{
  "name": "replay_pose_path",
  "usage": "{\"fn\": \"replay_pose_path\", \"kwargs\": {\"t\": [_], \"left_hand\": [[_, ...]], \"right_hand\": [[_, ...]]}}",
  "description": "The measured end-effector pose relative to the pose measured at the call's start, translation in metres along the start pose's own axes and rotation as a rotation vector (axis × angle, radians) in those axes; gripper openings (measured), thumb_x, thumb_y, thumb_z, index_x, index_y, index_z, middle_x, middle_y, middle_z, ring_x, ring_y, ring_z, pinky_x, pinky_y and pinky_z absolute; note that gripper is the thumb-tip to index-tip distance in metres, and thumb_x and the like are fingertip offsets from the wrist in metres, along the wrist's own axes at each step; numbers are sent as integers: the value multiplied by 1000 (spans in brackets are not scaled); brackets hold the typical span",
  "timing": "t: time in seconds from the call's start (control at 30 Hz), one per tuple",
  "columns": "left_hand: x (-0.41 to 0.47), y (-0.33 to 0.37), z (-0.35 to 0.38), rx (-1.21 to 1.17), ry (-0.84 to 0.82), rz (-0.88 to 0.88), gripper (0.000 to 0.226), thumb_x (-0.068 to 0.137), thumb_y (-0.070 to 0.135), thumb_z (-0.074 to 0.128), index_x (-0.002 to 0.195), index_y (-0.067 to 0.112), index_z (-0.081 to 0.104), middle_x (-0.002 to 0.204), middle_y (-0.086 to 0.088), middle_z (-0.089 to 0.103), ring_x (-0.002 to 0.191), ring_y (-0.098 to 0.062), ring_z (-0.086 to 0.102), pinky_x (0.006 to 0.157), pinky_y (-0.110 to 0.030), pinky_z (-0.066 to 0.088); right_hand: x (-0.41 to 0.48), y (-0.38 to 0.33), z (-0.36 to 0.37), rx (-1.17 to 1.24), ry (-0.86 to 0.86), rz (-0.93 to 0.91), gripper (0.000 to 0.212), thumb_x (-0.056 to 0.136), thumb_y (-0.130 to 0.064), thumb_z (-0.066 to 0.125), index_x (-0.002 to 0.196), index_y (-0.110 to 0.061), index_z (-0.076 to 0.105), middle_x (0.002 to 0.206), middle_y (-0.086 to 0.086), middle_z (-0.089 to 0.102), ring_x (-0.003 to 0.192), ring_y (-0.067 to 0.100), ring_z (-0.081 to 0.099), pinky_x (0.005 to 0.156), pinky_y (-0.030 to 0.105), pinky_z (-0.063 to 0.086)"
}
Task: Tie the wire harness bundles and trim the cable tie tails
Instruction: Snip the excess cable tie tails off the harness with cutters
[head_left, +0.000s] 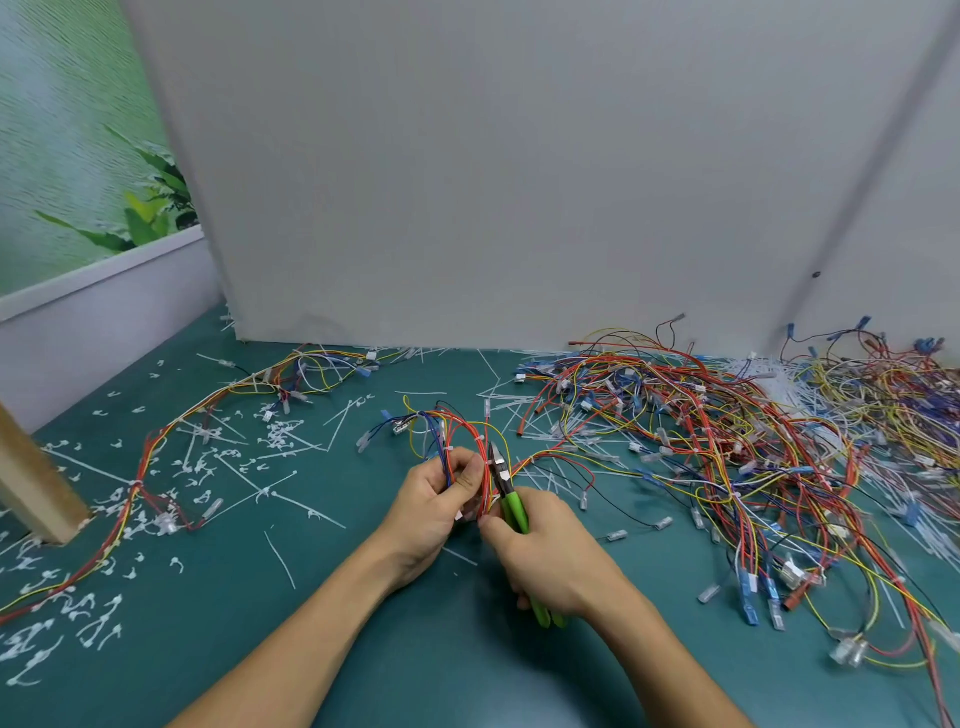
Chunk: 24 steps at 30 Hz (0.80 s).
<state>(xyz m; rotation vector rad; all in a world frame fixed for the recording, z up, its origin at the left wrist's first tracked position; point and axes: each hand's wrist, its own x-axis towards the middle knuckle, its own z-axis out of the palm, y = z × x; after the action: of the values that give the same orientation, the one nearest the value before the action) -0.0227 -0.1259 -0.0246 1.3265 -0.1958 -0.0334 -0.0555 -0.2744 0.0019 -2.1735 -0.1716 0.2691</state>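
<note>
Left hand (434, 501) grips harness (470, 441); right hand (545, 551) holds cutters (506, 486).

left hand (434, 501): fingers curled, gripping | right hand (545, 553): fingers clenched, gripping

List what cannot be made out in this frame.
Head view: whether the green-handled cutters have a tie tail between their blades; too small, wires cross them.
Head view: any tie on the held wire harness bundle; the left hand covers it.
Head view: the handles' middle; the right hand wraps it.
Head view: how far the harness pile runs; cut off by the right edge.
</note>
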Motion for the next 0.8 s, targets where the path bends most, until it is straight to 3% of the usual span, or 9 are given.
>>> {"fn": "replay_pose_path", "kwargs": {"t": [0.2,0.33,0.4,0.5,0.6,0.8], "left_hand": [[-1,3,1,-23,-12,-5,20,102,8,49,82,10,53,58,11,51,52,-4,45,53,-15,40],[-2,4,2,-24,12,-11,18,100,10,52,81,10,54,61,8,51,55,-6,45,57,-18,39],[-1,5,2,-20,18,-10,19,100,8,52,82,10,55,62,8,51,57,-6,46,60,-19,41],[-1,5,2,-11,23,-4,21,101,6,50,81,10,55,61,9,51,56,-5,47,60,-20,42],[-1,3,1,-18,28,-5,22,102,6,50,80,9,56,60,8,50,54,-6,44,57,-18,40],[0,0,2,-50,14,25,18,91,20,57,79,7,57,57,6,47,52,-8,39,53,-18,37]], "right_hand": [[1,1,-2,-40,58,-25,29,96,-41,54,78,-20,48,58,1,53,41,26,60,40,35,49],[1,0,-2,-91,53,-40,28,94,-45,58,82,-21,53,65,2,60,54,29,64,56,44,60],[-1,-2,-3,-52,27,-33,31,90,-49,60,86,-19,56,63,2,62,51,23,64,60,49,61],[-3,-3,-6,14,-15,-18,38,83,-53,60,88,-15,56,54,1,61,45,23,64,57,53,61],[-3,-2,-4,0,1,-24,33,88,-50,58,83,-18,53,50,0,58,43,23,62,52,52,59],[1,0,-1,-30,83,-20,29,95,-41,56,79,-18,49,57,0,54,43,30,63,43,41,53]]}}
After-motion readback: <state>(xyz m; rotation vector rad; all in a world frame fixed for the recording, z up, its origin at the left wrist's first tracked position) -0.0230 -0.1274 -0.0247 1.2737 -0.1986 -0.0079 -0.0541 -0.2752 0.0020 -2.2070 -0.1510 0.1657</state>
